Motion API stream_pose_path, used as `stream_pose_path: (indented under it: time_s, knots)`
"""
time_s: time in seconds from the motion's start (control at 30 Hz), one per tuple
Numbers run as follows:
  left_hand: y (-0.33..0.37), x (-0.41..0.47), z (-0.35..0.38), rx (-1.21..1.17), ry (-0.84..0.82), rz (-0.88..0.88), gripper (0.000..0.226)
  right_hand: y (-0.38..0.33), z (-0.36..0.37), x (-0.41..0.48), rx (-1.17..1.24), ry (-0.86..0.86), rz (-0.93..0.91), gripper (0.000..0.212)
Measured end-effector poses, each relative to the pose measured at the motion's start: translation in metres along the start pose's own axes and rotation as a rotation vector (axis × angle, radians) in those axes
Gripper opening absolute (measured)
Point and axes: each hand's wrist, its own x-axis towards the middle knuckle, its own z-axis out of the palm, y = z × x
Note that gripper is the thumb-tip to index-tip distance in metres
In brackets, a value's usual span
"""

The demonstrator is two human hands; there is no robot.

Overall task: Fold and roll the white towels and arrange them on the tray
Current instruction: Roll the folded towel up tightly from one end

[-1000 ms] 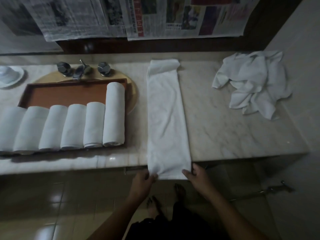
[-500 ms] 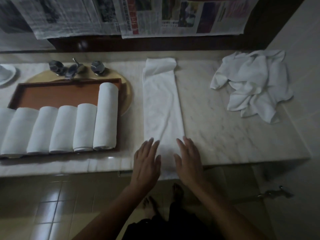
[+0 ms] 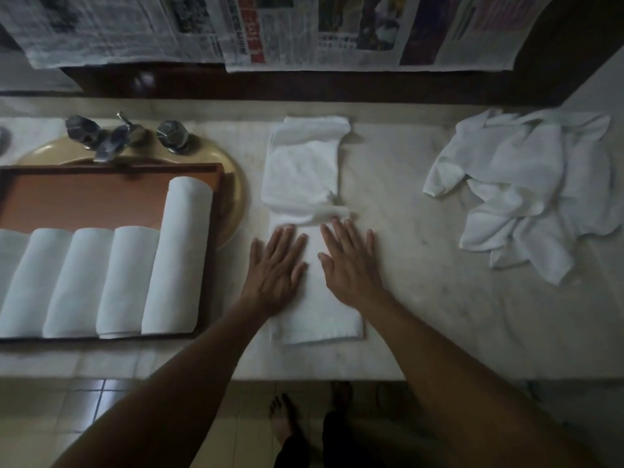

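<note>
The long folded towel (image 3: 304, 170) lies across the middle of the tabletop (image 3: 422, 298), its near end close to the front edge and its far end almost at the back edge. The left hand (image 3: 275, 265) and right hand (image 3: 351, 265) both press flat on its near half, fingers straight and grasping nothing. Just past the fingertips a rumpled ridge crosses the strip.

This looks like the smoothing step, with rolling not yet begun. The ridge probably needs flattening first. Then one end must be caught and rolled evenly, keeping the side edges square.

To the left only a narrow band of marble separates the strip from the tray (image 3: 84, 197), which sits over the sink basin (image 3: 233, 184). The rolled towels (image 3: 179, 255) reach the tray's right wall, so the open room is its bare far half. To the right is wide bare marble, then the heap of loose towels (image 3: 526, 184) near the right edge.
</note>
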Motion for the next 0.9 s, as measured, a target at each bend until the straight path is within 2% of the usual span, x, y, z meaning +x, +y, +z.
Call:
stream_pose_path:
  time_s: [0.1, 0.17, 0.27, 0.37, 0.43, 0.53, 0.6, 0.73, 0.8, 0.9]
  knots:
    - [-0.007, 0.028, -0.007, -0.011, -0.023, -0.022, 0.070, 0.009, 0.000, 0.027, 0.010, 0.003, 0.017, 0.060]
    - [-0.005, 0.029, -0.009, -0.042, 0.029, -0.046, 0.067, 0.008, -0.004, 0.027, 0.047, 0.051, 0.036, 0.058]
    - [0.012, -0.004, -0.007, -0.118, 0.108, -0.033, 0.060, -0.006, -0.003, -0.009, 0.118, 0.109, 0.043, 0.056]
    - [0.017, -0.032, 0.007, -0.121, 0.020, 0.064, 0.058, -0.015, 0.008, -0.052, 0.091, 0.040, -0.030, 0.056]
    - [0.005, -0.034, 0.012, -0.121, 0.035, 0.003, 0.057, -0.011, 0.012, -0.060, 0.063, 0.021, -0.023, 0.056]
    - [-0.006, -0.042, 0.005, -0.247, 0.086, -0.176, 0.058, -0.011, 0.004, -0.063, 0.066, 0.006, 0.017, 0.054]
    - [0.005, -0.063, -0.004, -0.238, 0.137, -0.201, 0.055, -0.017, -0.001, -0.078, 0.107, 0.028, -0.013, 0.053]
    - [0.032, -0.122, -0.006, -0.177, 0.167, 0.091, 0.042, -0.028, -0.003, -0.132, 0.150, 0.121, -0.101, 0.048]
    - [0.025, -0.144, 0.004, -0.157, 0.095, 0.215, 0.036, -0.028, 0.003, -0.159, 0.085, 0.094, -0.142, 0.051]
    - [0.012, -0.165, 0.014, -0.112, -0.008, 0.288, 0.042, -0.024, 0.008, -0.188, 0.067, -0.014, -0.189, 0.062]
